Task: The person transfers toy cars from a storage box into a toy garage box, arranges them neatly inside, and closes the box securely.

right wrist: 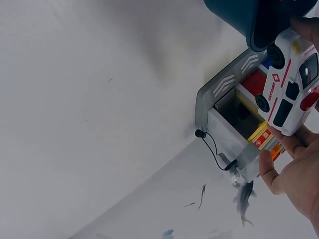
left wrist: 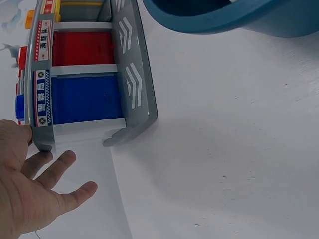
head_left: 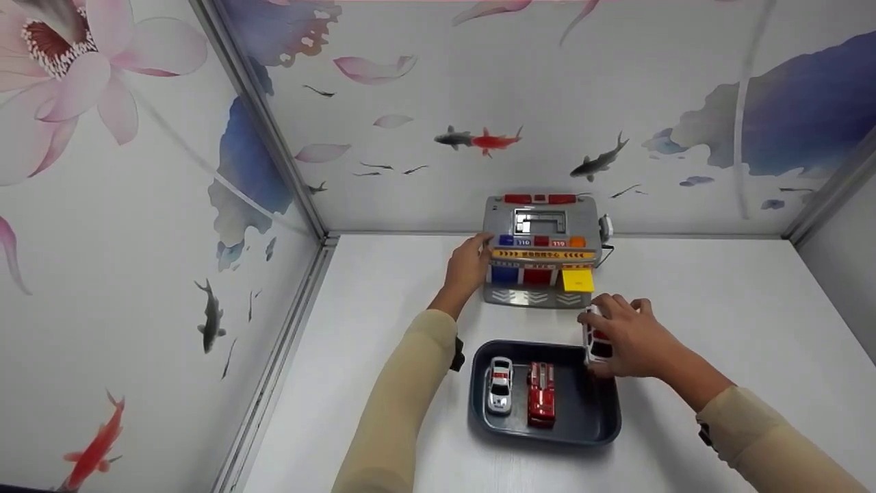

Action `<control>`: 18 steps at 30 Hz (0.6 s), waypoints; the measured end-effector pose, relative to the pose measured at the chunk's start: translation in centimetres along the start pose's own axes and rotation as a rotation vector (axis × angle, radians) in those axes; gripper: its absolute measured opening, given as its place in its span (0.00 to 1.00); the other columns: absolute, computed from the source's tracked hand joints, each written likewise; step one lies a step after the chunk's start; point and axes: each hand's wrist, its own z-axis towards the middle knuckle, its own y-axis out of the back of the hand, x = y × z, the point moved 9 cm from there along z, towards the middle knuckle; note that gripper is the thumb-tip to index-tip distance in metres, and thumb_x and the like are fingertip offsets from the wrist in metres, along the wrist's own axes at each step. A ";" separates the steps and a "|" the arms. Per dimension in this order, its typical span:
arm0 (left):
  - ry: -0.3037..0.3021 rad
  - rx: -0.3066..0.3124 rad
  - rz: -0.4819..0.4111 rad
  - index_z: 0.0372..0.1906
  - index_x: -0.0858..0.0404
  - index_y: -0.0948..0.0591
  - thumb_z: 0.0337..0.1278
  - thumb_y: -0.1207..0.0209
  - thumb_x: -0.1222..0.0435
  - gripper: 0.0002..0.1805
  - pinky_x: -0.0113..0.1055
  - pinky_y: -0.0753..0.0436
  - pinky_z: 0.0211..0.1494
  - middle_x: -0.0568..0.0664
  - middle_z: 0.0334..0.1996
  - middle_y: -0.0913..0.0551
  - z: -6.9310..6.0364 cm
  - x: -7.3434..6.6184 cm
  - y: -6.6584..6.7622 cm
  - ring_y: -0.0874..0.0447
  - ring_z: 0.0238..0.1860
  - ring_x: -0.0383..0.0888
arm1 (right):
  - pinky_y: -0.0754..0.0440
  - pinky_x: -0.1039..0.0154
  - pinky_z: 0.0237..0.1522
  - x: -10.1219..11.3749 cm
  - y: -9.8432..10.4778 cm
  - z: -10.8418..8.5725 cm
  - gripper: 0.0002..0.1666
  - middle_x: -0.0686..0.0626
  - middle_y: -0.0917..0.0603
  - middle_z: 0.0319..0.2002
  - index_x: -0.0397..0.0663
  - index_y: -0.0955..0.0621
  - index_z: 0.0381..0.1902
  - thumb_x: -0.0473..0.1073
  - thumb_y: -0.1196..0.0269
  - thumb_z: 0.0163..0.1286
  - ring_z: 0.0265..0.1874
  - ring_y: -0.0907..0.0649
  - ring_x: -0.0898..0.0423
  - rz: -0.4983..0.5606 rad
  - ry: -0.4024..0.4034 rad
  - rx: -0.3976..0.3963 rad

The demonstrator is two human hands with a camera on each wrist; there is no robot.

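My right hand (head_left: 633, 335) holds a white toy ambulance (head_left: 599, 344) above the right rear corner of a dark blue tray (head_left: 547, 439). Red stripes and wheels show on the ambulance (right wrist: 291, 82) in the right wrist view. With fingers fairly straight, my left hand (head_left: 469, 266) touches the left side of a grey toy rescue station (head_left: 540, 226). Blue and red doors (left wrist: 87, 99) on the station are down; its yellow door (head_left: 578, 280) is raised over an open bay. In the tray lie a white toy police car (head_left: 500, 387) and a red toy fire truck (head_left: 541, 397).
The station stands against the back wall (head_left: 410, 205) on a white table (head_left: 712, 294). From its right side hangs a thin black cord (right wrist: 212, 144). A left wall panel (head_left: 157, 274) with printed flowers and fish borders the table.
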 end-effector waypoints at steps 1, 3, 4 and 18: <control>-0.002 -0.001 0.003 0.78 0.49 0.22 0.90 0.48 0.56 0.22 0.46 0.18 0.78 0.49 0.74 0.16 0.0 0.0 0.0 0.18 0.76 0.48 | 0.26 0.24 0.61 -0.2 0.0 0.0 0.45 0.39 0.20 0.65 0.57 0.15 0.67 0.63 0.15 0.54 0.63 0.21 0.39 0.003 -0.006 0.001; 0.002 0.000 0.005 0.78 0.49 0.22 0.90 0.48 0.56 0.22 0.46 0.18 0.78 0.49 0.74 0.16 0.0 0.0 0.0 0.18 0.76 0.48 | 0.26 0.23 0.61 -0.7 0.0 0.1 0.45 0.38 0.20 0.65 0.57 0.15 0.68 0.63 0.15 0.55 0.63 0.21 0.39 0.004 -0.018 0.006; 0.005 -0.001 0.006 0.78 0.49 0.22 0.90 0.48 0.56 0.22 0.46 0.18 0.78 0.49 0.74 0.16 0.0 0.0 0.0 0.18 0.76 0.48 | 0.27 0.23 0.61 -0.8 0.0 0.1 0.45 0.38 0.20 0.65 0.56 0.15 0.68 0.62 0.15 0.55 0.63 0.21 0.39 0.008 -0.024 0.009; -0.007 -0.007 0.020 0.78 0.51 0.22 0.90 0.48 0.56 0.22 0.46 0.16 0.74 0.50 0.72 0.15 -0.3 -0.4 0.3 0.15 0.73 0.49 | 0.28 0.25 0.58 -3.4 -0.5 0.5 0.48 0.36 0.21 0.65 0.54 0.15 0.68 0.63 0.13 0.51 0.63 0.22 0.37 0.024 -0.074 0.010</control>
